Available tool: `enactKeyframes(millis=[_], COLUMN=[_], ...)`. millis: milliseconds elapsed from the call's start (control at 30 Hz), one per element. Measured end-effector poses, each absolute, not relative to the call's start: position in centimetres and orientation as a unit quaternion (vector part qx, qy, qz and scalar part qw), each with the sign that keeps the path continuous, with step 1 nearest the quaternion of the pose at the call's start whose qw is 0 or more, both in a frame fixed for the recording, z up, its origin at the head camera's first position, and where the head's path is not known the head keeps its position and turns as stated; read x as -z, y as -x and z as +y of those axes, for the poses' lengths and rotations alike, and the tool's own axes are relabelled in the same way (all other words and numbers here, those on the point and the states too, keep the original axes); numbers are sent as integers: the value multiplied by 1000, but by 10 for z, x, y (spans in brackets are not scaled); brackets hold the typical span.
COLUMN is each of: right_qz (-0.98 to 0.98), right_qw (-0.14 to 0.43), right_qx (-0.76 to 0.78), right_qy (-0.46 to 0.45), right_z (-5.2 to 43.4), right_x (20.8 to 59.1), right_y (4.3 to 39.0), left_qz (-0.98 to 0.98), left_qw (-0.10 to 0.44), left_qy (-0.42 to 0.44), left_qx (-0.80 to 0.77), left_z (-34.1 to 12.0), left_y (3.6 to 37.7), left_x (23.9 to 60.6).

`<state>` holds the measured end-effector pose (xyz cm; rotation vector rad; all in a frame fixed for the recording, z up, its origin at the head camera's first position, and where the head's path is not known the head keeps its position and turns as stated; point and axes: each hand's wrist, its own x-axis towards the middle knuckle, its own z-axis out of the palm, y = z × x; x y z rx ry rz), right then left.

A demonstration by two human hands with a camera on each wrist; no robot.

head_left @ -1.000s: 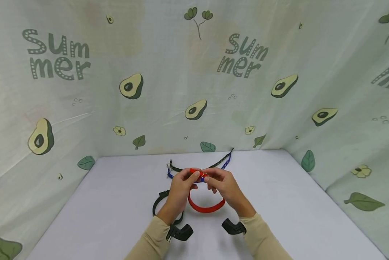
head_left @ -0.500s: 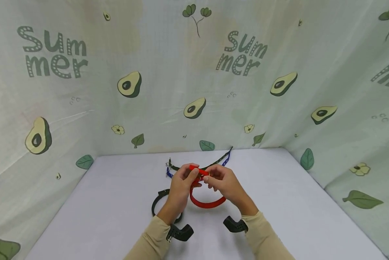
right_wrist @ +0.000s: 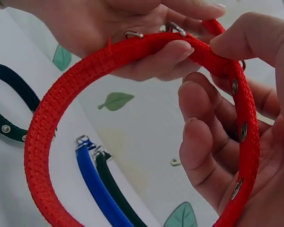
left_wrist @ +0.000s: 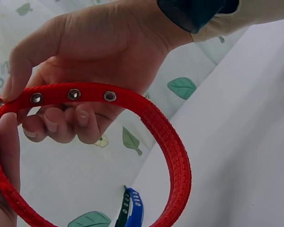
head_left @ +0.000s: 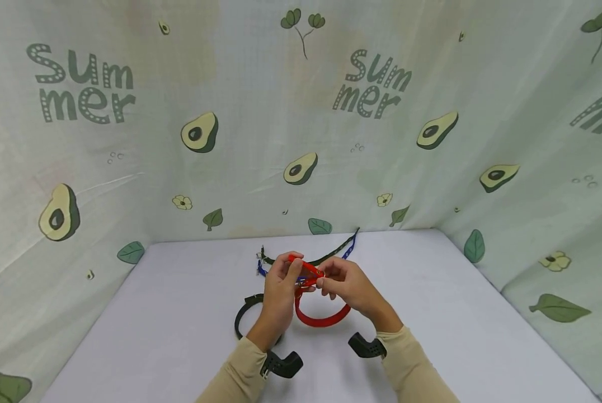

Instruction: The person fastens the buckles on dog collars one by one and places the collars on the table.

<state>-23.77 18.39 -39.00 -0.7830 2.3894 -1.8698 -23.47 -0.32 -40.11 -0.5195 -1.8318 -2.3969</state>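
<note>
On the white table (head_left: 145,330), a black collar (head_left: 240,322) lies curled at about 8 o'clock from the hands, its loop partly hidden by the left wrist.

The left hand (head_left: 279,286) has its grip closed on the buckle end of the red collar (head_left: 321,320), thumb and fingers pinching the strap near its metal buckle; the right wrist view shows the buckle (right_wrist: 132,34) just above those fingers.

The red collar is held up off the table between the two hands, bent into a loop that hangs toward the person at 6 o'clock from the fingertips. Its eyelet end (left_wrist: 73,94) runs across the top of the loop.

The right hand (head_left: 345,285) also has its grip closed on the collar, thumb on top of the eyelet end and fingers curled beneath it, touching the left hand's fingers.

Behind the hands, at 12 o'clock, a blue collar (right_wrist: 97,187) and a dark green collar (right_wrist: 120,191) lie side by side on the table, stretching off toward 1 o'clock and the avocado-print cloth (head_left: 301,168) at the back.
</note>
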Motion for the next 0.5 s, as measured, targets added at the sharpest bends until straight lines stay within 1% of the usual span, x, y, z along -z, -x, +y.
enactKeyframes(millis=[133,233,367,500], right_qz=[756,743,715,690], right_qw=[-9,-31,-65,-84], right_qx=[605,622,662,694], right_qy=[249,244,214,186], right_z=[184,183,182,180], right_x=[391,392,393,392], right_y=[238,238,239,239], left_qz=[-600,-609,-632,-650], left_qw=[35,13,-21,-20], left_qy=[175,180,182,181], left_qx=[780,772,753,738], left_z=[-5,-6,-7,-8], left_y=[234,235,237,236], left_x=[398,397,397,397])
